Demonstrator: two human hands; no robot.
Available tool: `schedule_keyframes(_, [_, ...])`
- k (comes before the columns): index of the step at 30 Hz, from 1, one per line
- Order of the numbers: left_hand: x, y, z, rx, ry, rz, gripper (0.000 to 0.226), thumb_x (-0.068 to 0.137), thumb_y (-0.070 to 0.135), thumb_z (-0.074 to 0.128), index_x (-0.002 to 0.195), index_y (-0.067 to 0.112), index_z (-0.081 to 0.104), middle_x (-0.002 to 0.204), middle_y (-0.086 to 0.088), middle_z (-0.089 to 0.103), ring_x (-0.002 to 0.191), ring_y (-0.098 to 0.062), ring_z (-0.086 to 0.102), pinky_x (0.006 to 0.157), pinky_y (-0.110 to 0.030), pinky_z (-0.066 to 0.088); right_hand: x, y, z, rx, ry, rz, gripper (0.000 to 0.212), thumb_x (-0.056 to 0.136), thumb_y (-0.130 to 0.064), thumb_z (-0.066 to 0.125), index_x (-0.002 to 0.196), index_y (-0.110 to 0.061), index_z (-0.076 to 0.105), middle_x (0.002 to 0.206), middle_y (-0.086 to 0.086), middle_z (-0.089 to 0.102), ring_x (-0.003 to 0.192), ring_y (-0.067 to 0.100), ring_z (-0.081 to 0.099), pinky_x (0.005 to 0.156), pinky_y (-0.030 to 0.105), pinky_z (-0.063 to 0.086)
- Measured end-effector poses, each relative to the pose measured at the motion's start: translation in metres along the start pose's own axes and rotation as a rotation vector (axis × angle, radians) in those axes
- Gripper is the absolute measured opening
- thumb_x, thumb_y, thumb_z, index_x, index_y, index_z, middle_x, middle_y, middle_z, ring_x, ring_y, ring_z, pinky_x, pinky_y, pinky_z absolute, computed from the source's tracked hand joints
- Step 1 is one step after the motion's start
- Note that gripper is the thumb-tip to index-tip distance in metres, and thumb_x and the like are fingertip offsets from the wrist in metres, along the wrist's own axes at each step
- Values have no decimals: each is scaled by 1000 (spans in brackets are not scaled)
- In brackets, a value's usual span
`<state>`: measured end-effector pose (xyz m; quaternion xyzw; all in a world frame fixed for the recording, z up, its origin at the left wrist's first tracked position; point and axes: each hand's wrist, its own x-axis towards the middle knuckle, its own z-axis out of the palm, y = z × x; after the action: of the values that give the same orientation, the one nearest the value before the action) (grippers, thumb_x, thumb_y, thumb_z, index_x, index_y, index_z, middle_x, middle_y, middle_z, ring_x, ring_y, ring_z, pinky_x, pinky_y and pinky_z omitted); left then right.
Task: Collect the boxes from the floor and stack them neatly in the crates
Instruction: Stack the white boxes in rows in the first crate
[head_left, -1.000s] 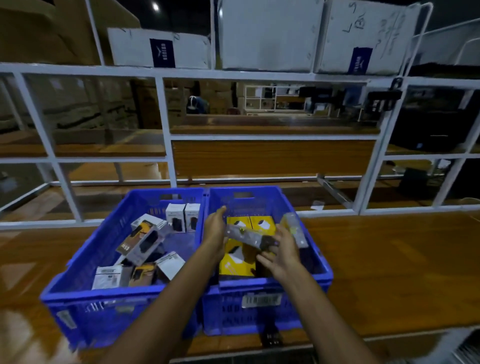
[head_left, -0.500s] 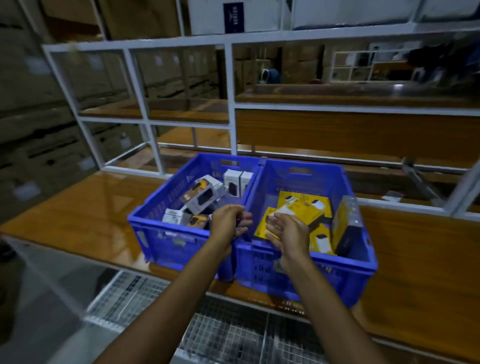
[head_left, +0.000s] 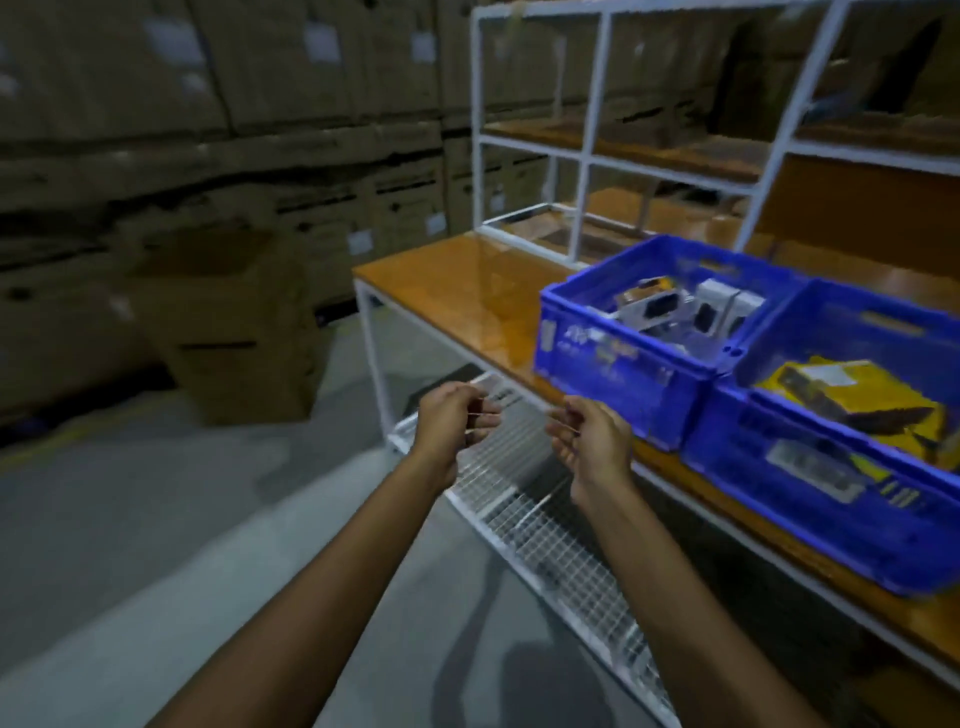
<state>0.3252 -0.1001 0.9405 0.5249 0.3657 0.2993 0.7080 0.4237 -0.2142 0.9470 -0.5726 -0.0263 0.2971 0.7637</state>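
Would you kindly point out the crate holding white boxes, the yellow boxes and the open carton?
Crate holding white boxes (head_left: 623, 358): head view, near wall.
Yellow boxes (head_left: 883, 397): head view, top face.
Open carton (head_left: 244, 374): head view, front face.

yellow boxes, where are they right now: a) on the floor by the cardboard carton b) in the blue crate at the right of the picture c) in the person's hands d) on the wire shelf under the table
b: the yellow boxes lie inside the blue crate at the right edge of the view, which stands on the wooden table.
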Motion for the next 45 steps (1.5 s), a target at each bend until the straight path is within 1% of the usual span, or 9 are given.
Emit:
schedule_keyframes(5, [-74, -9, -130, -55, 227, -7, 10, 89, 11, 54, 84, 11, 63, 68, -6, 68, 54, -15, 62, 55, -25, 43, -80, 71, 64, -69, -156, 92, 17, 92, -7, 54, 77, -13, 60, 68, 6, 64, 55, 15, 60, 51, 24, 41])
schedule_keyframes(12, [-163, -20, -282, -120, 524, -32, 12, 93, 10, 50, 88, 10, 61, 77, -10, 67, 62, -20, 61, 57, -25, 43, -174, 157, 137, -199, -381, 231, 9, 91, -10, 56, 92, -10, 65, 72, 6, 68, 60, 17, 64, 57, 24, 45])
schedule_keyframes(18, [-211, -48, -371, -186, 718, -55, 12, 90, 11, 52, 89, 7, 63, 79, -12, 69, 63, -22, 63, 57, -26, 45, -213, 216, 185, -357, -554, 294, 12, 92, -11, 54, 85, -12, 64, 73, 7, 67, 59, 16, 63, 53, 23, 42])
schedule_keyframes(24, [-241, -97, -431, -246, 903, -140, 10, 90, 15, 55, 91, 10, 64, 83, -13, 68, 66, -22, 62, 61, -27, 46, -223, 290, 215, -607, -730, 331, 8, 93, -9, 56, 92, -6, 62, 78, 10, 67, 62, 17, 61, 54, 23, 42])
schedule_keyframes(28, [-251, -150, -469, -273, 945, -180, 18, 95, 33, 55, 99, 16, 62, 96, -8, 69, 82, -22, 64, 76, -34, 49, -218, 357, 218, -730, -832, 410, 8, 94, -13, 55, 91, -10, 61, 89, 11, 66, 70, 18, 59, 60, 26, 43])
schedule_keyframes(32, [-260, -212, -501, -316, 950, -258, 33, 98, 44, 49, 113, 17, 61, 116, -8, 67, 105, -24, 62, 96, -44, 47, -209, 424, 205, -749, -821, 579, 10, 97, -28, 56, 100, -19, 60, 103, 10, 67, 85, 23, 62, 67, 29, 47])
schedule_keyframes(36, [-266, -285, -532, -365, 902, -379, 46, 98, 52, 42, 123, 17, 58, 125, -8, 63, 116, -25, 58, 99, -45, 44, -200, 495, 179, -781, -749, 711, 38, 97, -43, 54, 125, -17, 57, 116, 11, 67, 92, 23, 66, 71, 31, 51])
schedule_keyframes(40, [-254, -382, -568, -353, 866, -502, 55, 95, 61, 42, 129, 20, 58, 133, -5, 60, 119, -22, 56, 101, -45, 40, -185, 591, 148, -810, -691, 782, 48, 96, -49, 53, 133, -19, 53, 125, 16, 63, 96, 26, 64, 74, 35, 54])
schedule_keyframes(45, [-218, -539, -620, -309, 878, -578, 65, 96, 63, 36, 143, 18, 47, 145, -6, 50, 133, -23, 46, 107, -48, 33, -144, 755, 109, -885, -657, 821, 58, 93, -56, 54, 139, -21, 49, 132, 16, 58, 105, 28, 61, 73, 36, 53])
